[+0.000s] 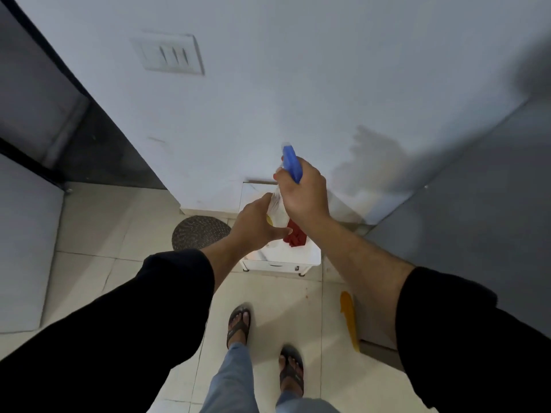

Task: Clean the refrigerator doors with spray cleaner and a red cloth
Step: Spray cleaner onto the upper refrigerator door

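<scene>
Spray bottle (290, 162) near upright, nozzle toward upper frame. Right hand (301, 193) grips its head; relaxed left hand (258, 225) touches its body, above red cloth (295, 237).

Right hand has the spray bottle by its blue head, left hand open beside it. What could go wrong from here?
1. The right hand grips the spray bottle only around its blue head, with the nozzle seemingly towards the wall. A squeeze now would probably just wet the wall.
2. The left hand is open, close against the bottle's clear body. A knock there could loosen that one grip and drop the bottle.
</scene>
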